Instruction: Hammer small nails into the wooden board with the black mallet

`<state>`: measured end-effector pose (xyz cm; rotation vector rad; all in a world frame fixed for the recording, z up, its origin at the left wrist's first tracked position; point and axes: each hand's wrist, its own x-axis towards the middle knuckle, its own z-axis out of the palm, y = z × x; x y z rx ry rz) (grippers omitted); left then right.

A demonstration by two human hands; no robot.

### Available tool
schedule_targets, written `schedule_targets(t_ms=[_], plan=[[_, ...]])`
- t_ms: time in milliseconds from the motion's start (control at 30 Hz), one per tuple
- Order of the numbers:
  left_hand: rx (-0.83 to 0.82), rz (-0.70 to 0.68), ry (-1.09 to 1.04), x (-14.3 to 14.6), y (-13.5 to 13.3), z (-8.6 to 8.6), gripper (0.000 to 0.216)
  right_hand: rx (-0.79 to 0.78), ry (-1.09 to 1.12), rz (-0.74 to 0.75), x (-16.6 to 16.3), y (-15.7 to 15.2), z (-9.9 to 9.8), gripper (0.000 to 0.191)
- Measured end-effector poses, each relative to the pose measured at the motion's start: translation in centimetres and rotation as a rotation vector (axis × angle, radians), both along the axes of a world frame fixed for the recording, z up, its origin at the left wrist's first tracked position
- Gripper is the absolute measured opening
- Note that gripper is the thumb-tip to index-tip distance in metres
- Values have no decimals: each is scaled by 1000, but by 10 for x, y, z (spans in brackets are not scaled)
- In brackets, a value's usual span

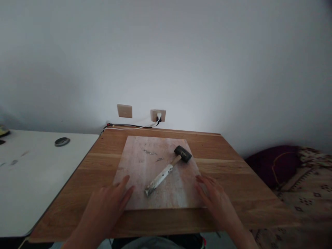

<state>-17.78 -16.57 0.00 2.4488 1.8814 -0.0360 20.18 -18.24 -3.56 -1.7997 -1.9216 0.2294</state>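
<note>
A pale, worn square board [155,141] lies flat on the wooden table. Across it rests a mallet [162,174] with a dark head and a white-wrapped handle, its head toward the far right. Several small metal nails or screws [148,151] are scattered on the board beyond the handle; their exact kind is too small to tell. My left hand [110,200] is at the board's near left edge, fingers apart, the tips over its surface. At the right edge my right hand [214,195] touches the board with fingers stretched out. Neither hand is on the mallet.
The wooden table [225,173] backs onto a plain wall. A white table [38,180] adjoins on the left, with a small round dish [62,141] on it. Cables [129,126] run along the back edge to a wall socket [158,115]. Patterned fabric [308,186] lies at the right.
</note>
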Motion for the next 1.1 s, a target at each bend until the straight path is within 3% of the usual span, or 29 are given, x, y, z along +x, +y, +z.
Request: schedule_targets(t_ms=[167, 267, 367, 533, 733, 833, 900, 1000, 1100], plan=[[17, -81, -136, 43, 71, 22, 35, -175, 109, 50, -23, 5, 23, 50], [44, -202, -184, 67, 114, 16, 31, -208, 105, 97, -47, 17, 32, 54], [91, -301, -212, 84, 141, 5, 30, -238, 137, 125, -61, 33, 32, 52], [70, -410, -131, 89, 152, -4, 33, -234, 179, 109, -66, 50, 25, 36], [136, -419, -219, 77, 160, -17, 34, -238, 82, 9, -61, 38, 35, 17], [153, -388, -209, 72, 166, -20, 28, -196, 107, -44, -40, 29, 38, 26], [158, -379, -190, 70, 168, -19, 27, -181, 241, -119, -22, 24, 37, 48], [173, -365, -183, 68, 169, -16, 27, -295, 642, -218, -4, 15, 32, 78], [158, -322, -266, 71, 174, -14, 22, -492, 1010, -200, -4, 6, 24, 59]])
